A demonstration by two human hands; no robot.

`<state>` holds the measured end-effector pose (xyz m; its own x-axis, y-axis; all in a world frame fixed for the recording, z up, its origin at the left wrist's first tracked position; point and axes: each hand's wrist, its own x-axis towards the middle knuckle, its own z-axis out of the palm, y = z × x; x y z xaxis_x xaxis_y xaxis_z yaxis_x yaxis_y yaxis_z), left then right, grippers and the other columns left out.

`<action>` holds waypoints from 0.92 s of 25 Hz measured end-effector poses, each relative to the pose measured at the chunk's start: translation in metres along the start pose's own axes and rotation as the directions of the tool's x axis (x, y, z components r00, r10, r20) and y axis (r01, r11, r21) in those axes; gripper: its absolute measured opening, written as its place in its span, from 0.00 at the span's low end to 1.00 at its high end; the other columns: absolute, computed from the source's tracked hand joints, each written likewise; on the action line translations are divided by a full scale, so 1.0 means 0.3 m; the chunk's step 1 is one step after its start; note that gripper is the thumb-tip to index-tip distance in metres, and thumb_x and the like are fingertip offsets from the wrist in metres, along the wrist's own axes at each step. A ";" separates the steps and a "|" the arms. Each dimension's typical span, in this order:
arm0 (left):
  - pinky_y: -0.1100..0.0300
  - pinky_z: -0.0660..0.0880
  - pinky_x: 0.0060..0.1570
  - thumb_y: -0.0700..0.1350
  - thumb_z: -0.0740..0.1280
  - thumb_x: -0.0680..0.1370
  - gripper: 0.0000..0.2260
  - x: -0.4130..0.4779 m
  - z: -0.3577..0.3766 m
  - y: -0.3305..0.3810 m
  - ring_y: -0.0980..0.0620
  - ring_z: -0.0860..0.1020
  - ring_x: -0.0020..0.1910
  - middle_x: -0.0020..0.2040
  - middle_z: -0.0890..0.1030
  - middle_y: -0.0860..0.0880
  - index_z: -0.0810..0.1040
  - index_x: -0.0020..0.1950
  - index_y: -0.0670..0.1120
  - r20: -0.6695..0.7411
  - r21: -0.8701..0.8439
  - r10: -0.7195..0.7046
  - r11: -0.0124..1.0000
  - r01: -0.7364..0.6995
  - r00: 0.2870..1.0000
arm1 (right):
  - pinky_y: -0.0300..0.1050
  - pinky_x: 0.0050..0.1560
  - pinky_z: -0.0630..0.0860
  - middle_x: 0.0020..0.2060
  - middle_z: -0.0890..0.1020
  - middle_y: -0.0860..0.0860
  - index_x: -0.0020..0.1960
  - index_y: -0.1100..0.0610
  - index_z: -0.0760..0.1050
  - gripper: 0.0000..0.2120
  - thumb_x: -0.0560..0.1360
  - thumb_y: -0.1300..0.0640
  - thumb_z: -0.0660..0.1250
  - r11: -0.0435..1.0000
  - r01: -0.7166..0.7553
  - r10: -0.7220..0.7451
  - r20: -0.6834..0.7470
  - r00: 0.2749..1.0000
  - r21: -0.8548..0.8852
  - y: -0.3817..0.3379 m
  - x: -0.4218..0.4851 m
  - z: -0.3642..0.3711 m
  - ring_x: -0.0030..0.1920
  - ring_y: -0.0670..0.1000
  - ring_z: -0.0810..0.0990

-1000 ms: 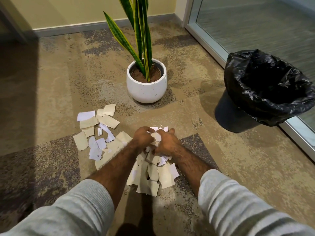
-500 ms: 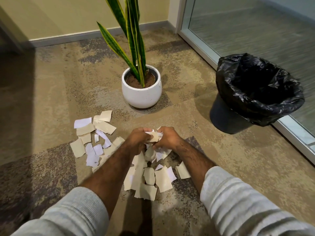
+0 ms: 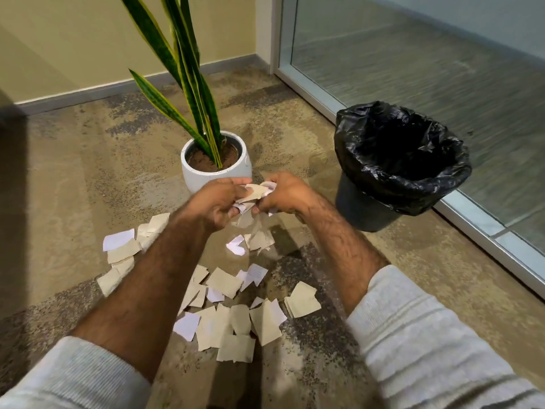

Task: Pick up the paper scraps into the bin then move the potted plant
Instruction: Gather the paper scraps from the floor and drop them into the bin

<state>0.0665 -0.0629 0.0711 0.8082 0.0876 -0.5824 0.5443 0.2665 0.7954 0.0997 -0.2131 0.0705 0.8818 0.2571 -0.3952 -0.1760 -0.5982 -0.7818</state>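
My left hand (image 3: 216, 202) and my right hand (image 3: 284, 194) are raised above the carpet and press a bunch of paper scraps (image 3: 254, 192) between them. A few blurred scraps (image 3: 236, 246) hang in the air below the hands. Several beige and white scraps (image 3: 233, 323) lie on the carpet under my forearms, and another group of scraps (image 3: 124, 252) lies to the left. The potted plant (image 3: 216, 168), a white round pot with tall green leaves, stands just behind my hands. The bin (image 3: 395, 160), lined with a black bag, stands to the right.
A glass partition with a metal frame (image 3: 486, 228) runs along the right behind the bin. A beige wall with a grey baseboard (image 3: 88, 93) closes the back. Patterned carpet covers the floor.
Both hands have lifted off the carpet with a bunch of scraps between them. Some scraps have slipped out and are dropping. The view has tilted up.
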 end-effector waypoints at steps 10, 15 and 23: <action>0.58 0.83 0.40 0.29 0.63 0.80 0.15 -0.154 0.490 0.352 0.45 0.83 0.45 0.55 0.82 0.37 0.76 0.67 0.36 0.209 -0.054 0.311 0.950 -0.307 0.927 | 0.32 0.27 0.74 0.28 0.84 0.46 0.48 0.62 0.81 0.15 0.64 0.71 0.75 0.975 0.216 -0.188 -0.350 0.918 0.043 -0.126 -0.218 -0.572 0.27 0.40 0.81; 0.57 0.78 0.38 0.28 0.64 0.79 0.16 -0.088 0.805 0.335 0.44 0.81 0.45 0.55 0.81 0.37 0.77 0.66 0.36 0.284 0.020 0.377 0.917 -0.398 0.882 | 0.42 0.38 0.78 0.39 0.79 0.57 0.55 0.68 0.79 0.17 0.67 0.70 0.75 0.984 0.176 -0.148 -0.520 0.841 0.005 0.007 -0.258 -0.796 0.34 0.47 0.79; 0.41 0.79 0.57 0.30 0.65 0.79 0.07 0.072 1.021 0.142 0.38 0.83 0.56 0.56 0.82 0.37 0.82 0.51 0.36 0.264 0.299 0.260 0.894 -0.335 0.929 | 0.43 0.37 0.82 0.37 0.82 0.54 0.45 0.58 0.78 0.11 0.67 0.66 0.77 0.977 -0.169 0.053 -0.622 0.781 -0.129 0.296 -0.158 -0.828 0.36 0.51 0.81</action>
<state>0.1762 -0.3435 0.1438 0.9516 -0.1027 -0.2897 0.2826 -0.0779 0.9561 0.1511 -0.4670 0.1397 0.9516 -0.3032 -0.0505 -0.2649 -0.7257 -0.6349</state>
